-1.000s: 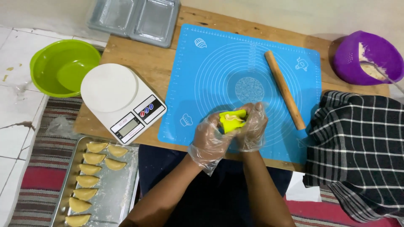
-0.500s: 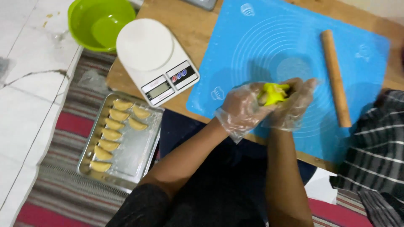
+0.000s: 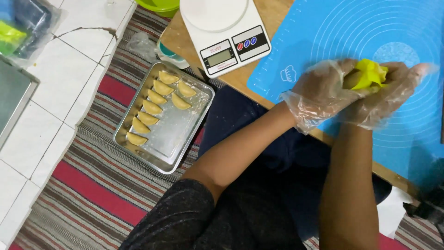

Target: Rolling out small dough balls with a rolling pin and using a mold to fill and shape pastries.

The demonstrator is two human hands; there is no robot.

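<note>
In the head view, the left hand (image 3: 323,90) and the right hand (image 3: 386,95), both in thin clear plastic gloves, meet above the blue silicone mat (image 3: 370,32) and close together around a yellow dumpling press (image 3: 367,74), fingers curled tight on it from both sides. The press is held in the air over the mat's near edge, just above the wooden board (image 3: 240,78). To press well, I judge that both palms should squeeze evenly so the seam seals all round. A white kitchen scale (image 3: 222,28) sits beside the mat; on the striped rug (image 3: 92,194), a metal tray (image 3: 178,141) holds two rows of folded pastries (image 3: 152,99).
</note>
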